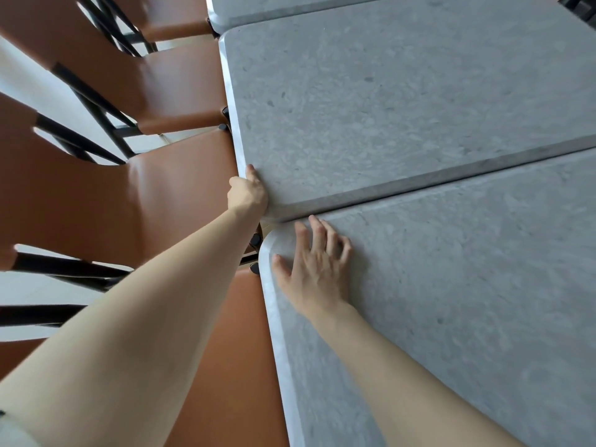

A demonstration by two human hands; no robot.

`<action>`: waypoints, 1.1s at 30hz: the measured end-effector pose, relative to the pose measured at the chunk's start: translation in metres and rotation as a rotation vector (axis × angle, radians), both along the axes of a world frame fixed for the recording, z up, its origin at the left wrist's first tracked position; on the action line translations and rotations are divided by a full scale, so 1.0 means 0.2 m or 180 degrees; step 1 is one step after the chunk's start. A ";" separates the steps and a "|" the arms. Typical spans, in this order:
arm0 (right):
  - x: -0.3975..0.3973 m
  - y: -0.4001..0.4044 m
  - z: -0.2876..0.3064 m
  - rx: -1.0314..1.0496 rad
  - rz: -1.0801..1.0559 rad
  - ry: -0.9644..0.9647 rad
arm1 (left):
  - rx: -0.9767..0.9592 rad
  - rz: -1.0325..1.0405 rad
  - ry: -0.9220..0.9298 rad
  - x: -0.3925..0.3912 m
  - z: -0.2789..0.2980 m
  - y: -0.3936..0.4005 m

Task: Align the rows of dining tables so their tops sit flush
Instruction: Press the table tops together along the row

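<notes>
Grey speckled stone-look dining tabletops with rounded corners are seen from above, in a row. At the near left corner of the middle tabletop (387, 117), the left hand (247, 194) is hooked over the edge, thumb on top, fingers hidden below. On the far left corner of the nearest tabletop (467, 285), the right hand (314, 269) is laid palm down, fingers spread and slightly bent (nothing gripped). A narrow dark seam is left between these two tops. Tan leather chairs with black metal frames (151, 88) are lined along the left edges.
</notes>
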State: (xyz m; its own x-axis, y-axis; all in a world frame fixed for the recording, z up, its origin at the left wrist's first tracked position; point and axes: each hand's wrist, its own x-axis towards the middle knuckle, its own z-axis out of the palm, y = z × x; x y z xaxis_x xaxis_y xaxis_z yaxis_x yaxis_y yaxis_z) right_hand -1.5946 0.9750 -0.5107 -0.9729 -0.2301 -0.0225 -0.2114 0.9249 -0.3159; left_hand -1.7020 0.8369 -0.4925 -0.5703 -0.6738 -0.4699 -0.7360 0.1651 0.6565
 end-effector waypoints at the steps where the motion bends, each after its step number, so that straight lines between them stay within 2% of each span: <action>1: 0.00 0.01 0.02 -0.0074 -0.0002 -0.0071 | 0.0074 -0.0063 0.0037 0.03 0.00 0.01; 6: -0.07 0.10 0.21 -0.0189 0.0345 -0.1220 | 0.0202 -0.0504 -0.0150 0.22 0.11 0.03; 8: -0.12 0.11 0.35 -0.0649 0.0042 -0.1625 | 0.0201 -0.0657 -0.0155 0.30 0.19 0.04; 10: -0.13 0.10 0.50 -0.1200 -0.0288 -0.1769 | 0.0292 -0.0762 -0.0031 0.36 0.28 0.05; 15: -0.10 0.11 0.86 -0.1848 -0.0363 -0.1425 | 0.0505 -0.0815 0.0610 0.53 0.58 0.11; 26: 0.19 0.16 1.45 -0.2758 -0.0189 -0.1234 | 0.0627 -0.0687 0.1907 0.98 1.29 0.09; 33: 0.40 0.23 1.75 -0.2883 0.0127 -0.1129 | 0.0695 -0.0890 0.2173 1.21 1.58 0.13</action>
